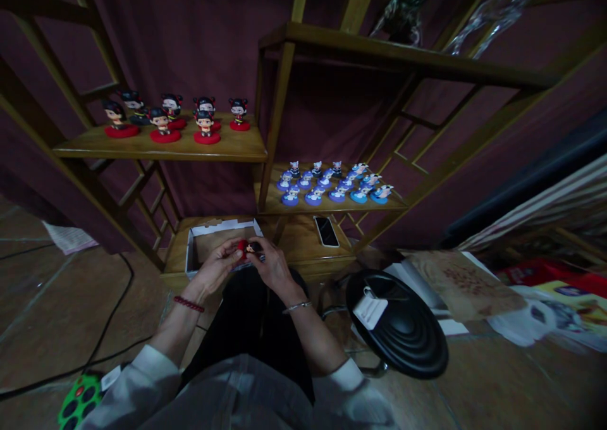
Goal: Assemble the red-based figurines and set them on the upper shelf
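Between my two hands, above the front of the low shelf, is a small black-haired figurine [253,248] with a red round base, tipped on its side. My left hand [222,259] has its fingers closed on the red base. The fingers of my right hand [272,264] pinch the figurine near its dark head. Just behind my hands lies an open white cardboard box [190,253] with a brown inside. Similar figurines on red bases [207,128] stand in two loose rows on the upper left shelf [161,147].
Several purple- and blue-based figurines [315,195] stand on the middle shelf [341,207]. A phone [327,231] lies on the low shelf. To my right is a round black stool [408,329] with a white tag; bags and cardboard lie beyond. A black cable [116,310] crosses the floor at left.
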Demonstrator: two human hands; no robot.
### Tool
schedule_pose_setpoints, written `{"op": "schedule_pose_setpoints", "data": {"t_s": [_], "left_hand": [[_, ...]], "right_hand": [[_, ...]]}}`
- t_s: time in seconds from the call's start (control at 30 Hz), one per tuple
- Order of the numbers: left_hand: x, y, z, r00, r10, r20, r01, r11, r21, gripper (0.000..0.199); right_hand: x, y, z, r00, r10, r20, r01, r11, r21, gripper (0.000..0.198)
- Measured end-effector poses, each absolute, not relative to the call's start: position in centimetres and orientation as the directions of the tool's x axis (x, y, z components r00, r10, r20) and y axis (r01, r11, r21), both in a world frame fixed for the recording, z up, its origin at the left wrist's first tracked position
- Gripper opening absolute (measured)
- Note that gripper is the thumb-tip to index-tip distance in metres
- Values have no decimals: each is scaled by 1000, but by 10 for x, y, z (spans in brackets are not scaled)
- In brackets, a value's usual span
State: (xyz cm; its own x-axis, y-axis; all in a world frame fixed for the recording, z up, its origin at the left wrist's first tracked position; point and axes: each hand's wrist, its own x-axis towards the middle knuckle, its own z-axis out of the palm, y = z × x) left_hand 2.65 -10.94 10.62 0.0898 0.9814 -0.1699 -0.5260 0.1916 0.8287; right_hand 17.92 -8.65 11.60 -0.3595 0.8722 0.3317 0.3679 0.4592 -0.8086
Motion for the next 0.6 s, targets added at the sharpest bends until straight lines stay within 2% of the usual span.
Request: {"op": "schedule_pose_setpoints", "data": {"t_s": [0.27, 0.6], "left_hand": [[26, -110, 106, 99, 984, -147, -577, 177, 797, 33], [26, -112, 108, 78, 988, -133, -590, 154, 793, 33]], "right_hand": [[179, -86, 116, -306, 866, 394, 334, 486, -808, 26], [176, -83, 117, -322, 847, 423, 338, 520, -784, 21]]}}
